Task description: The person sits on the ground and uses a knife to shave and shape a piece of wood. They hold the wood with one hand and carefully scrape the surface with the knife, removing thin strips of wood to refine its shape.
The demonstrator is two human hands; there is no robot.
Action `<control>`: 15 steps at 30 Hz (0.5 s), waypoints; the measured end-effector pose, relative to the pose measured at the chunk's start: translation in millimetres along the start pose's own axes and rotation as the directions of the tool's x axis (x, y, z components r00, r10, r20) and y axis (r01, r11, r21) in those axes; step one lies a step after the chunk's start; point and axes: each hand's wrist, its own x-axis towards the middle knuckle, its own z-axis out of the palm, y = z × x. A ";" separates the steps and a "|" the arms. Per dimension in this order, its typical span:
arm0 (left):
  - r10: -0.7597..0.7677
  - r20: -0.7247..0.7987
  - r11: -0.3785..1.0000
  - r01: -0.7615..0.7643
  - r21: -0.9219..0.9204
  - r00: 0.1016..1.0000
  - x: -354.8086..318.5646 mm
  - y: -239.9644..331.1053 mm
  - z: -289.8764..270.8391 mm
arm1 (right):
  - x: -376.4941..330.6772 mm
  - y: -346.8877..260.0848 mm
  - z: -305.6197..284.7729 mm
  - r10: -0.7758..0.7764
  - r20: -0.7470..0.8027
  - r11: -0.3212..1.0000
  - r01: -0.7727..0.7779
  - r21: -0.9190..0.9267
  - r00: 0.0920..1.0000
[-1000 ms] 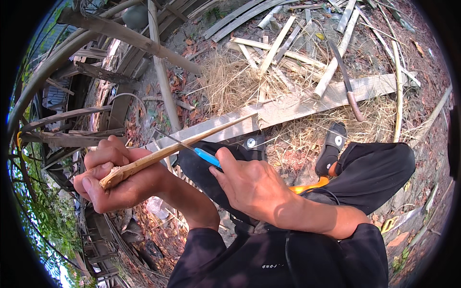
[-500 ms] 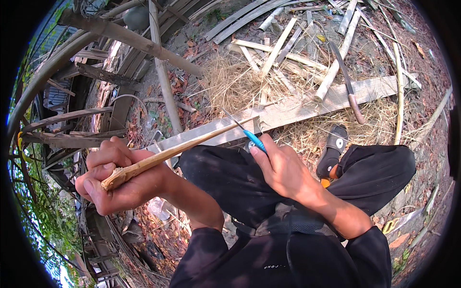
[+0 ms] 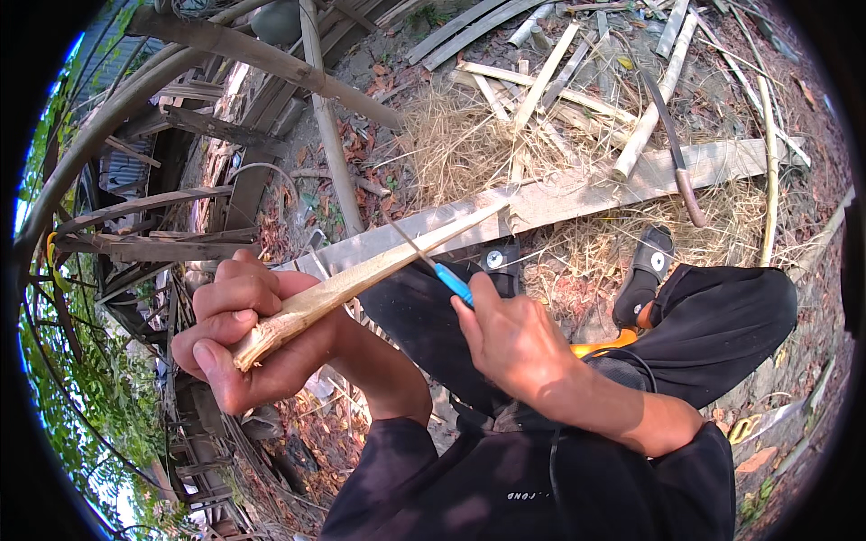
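Note:
My left hand (image 3: 266, 329) is closed around the thick, rough end of a pale, tapered wooden stick (image 3: 361, 278). The stick slants up and away to the right, its thin end over a grey plank (image 3: 595, 194). My right hand (image 3: 519, 338) grips a slim tool with a blue handle (image 3: 453, 285) and a thin metal shaft. That shaft crosses the stick around its middle and seems to touch it; whether it is a blade or a file I cannot tell.
A curved knife with a brown handle (image 3: 690, 198) rests on the plank's right part. Beyond lie split wood pieces (image 3: 546, 77) and dry straw (image 3: 451, 144). A wooden frame (image 3: 225, 59) stands at the left. A saw (image 3: 767, 421) lies on the ground at right.
My right hand and the blue-handled tool have moved back along the stick toward my left hand. The stick has turned a little, showing a broader face. The whole view has shifted slightly.

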 end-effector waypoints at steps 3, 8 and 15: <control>0.032 -0.088 0.999 -0.030 0.031 0.996 0.3 6.2 5.9 | 19.4 137.0 31.9 0.160 -0.028 0.966 -0.162 -0.201 0.987; -0.015 -0.121 0.996 0.025 0.086 0.993 6.6 -10.6 -0.7 | 21.5 77.3 -7.2 0.126 -0.025 0.991 -0.124 0.058 0.992; -0.040 -0.106 0.997 0.046 0.058 0.994 5.9 -8.5 17.5 | 24.9 15.2 -1.7 -0.125 -0.087 0.974 0.139 0.179 0.988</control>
